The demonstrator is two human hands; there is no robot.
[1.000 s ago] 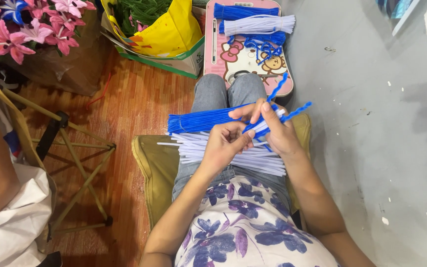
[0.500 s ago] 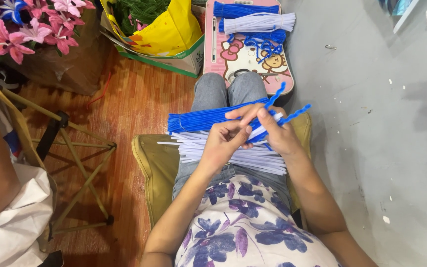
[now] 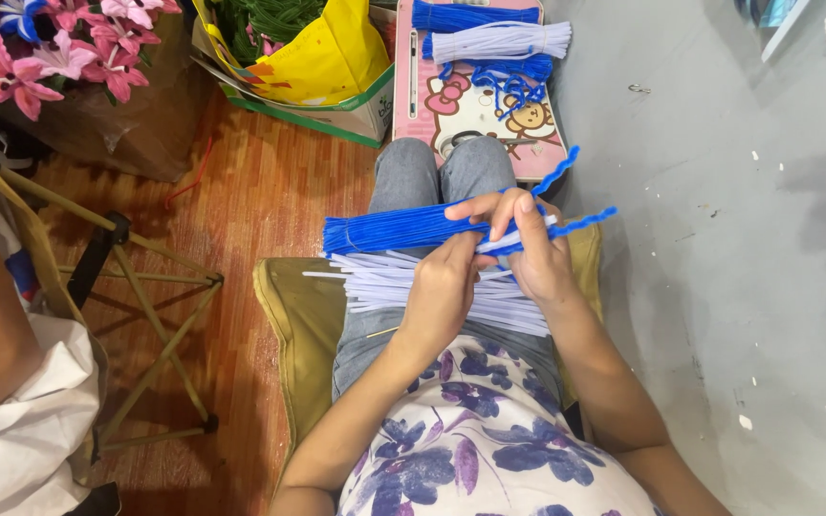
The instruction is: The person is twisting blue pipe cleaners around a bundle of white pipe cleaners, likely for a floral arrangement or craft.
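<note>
From the head camera, looking straight down at the lap, both hands met at the centre of the picture. The right hand [image 3: 535,250] had its fingers closed on a few blue pipe cleaners [image 3: 566,225], pinching them together with a white one; their long axis ran from about eight o'clock to two o'clock, the fuzzy tips poking out past the fingers toward two o'clock. The left hand [image 3: 442,291] sat just beside it at eight o'clock, fingers curled and touching the same stems at their near end, so both hands were on them, the right one nearer the free tips.

Under the hands, across the thighs, lay a blue bundle [image 3: 389,229] with its length running nine to three o'clock, and touching it on the near side a fanned white bundle [image 3: 403,282] lying much the same way. Both rested between the person's body and the knees, so the loose stems crossed above them at a slant.

At twelve o'clock a pink case [image 3: 475,100] carried more blue and white bundles. A yellow bag [image 3: 322,57] stood at eleven o'clock, pink flowers [image 3: 40,53] at ten, and a folding wooden stand [image 3: 136,287] at nine, all well apart from the hands.
</note>
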